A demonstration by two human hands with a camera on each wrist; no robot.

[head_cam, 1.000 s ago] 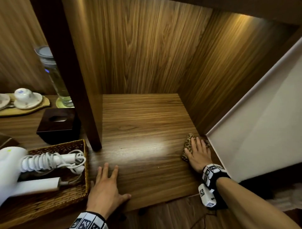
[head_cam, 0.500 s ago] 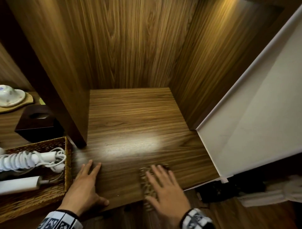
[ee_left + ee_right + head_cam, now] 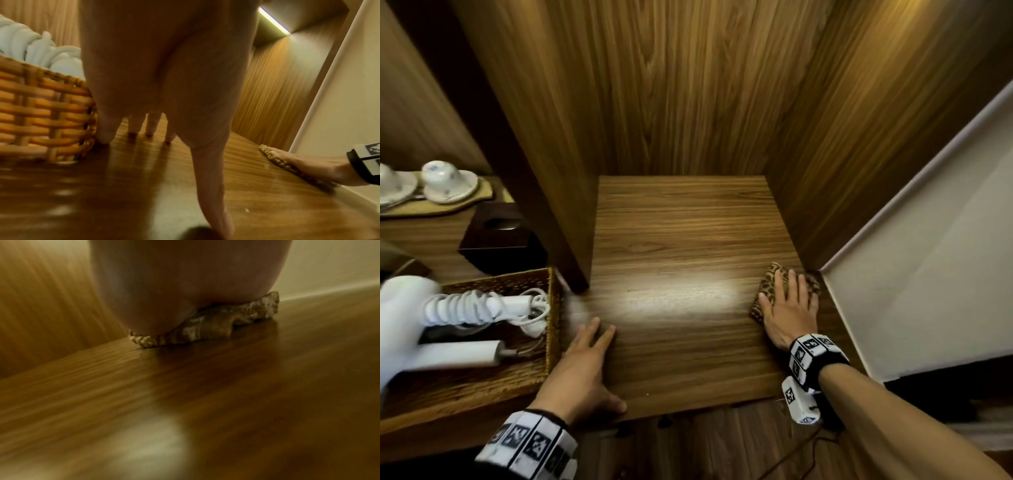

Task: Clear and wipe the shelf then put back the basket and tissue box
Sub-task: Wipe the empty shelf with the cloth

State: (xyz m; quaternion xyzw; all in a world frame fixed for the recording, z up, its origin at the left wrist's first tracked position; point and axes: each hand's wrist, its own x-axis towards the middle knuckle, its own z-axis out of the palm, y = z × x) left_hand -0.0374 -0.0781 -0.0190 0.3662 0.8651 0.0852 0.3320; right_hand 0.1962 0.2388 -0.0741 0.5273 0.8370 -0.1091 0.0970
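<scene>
From the head, the right hand (image 3: 789, 310) lies flat, fingers straight, pressing a spotted cloth (image 3: 767, 287) on the shelf (image 3: 688, 240) by the right wall. The left hand (image 3: 582, 373) lies flat near the front edge, holding nothing. The basket (image 3: 517, 370) and tissue box (image 3: 500, 236) sit left of the divider.

From the left wrist, straight fingertips (image 3: 104, 138) touch the wood beside the basket (image 3: 45, 105).

From the right wrist, the palm (image 3: 185, 280) squashes the cloth (image 3: 216, 324).

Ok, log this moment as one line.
wiping shelf | right hand presses cloth | left hand flat | basket, tissue box aside
</scene>
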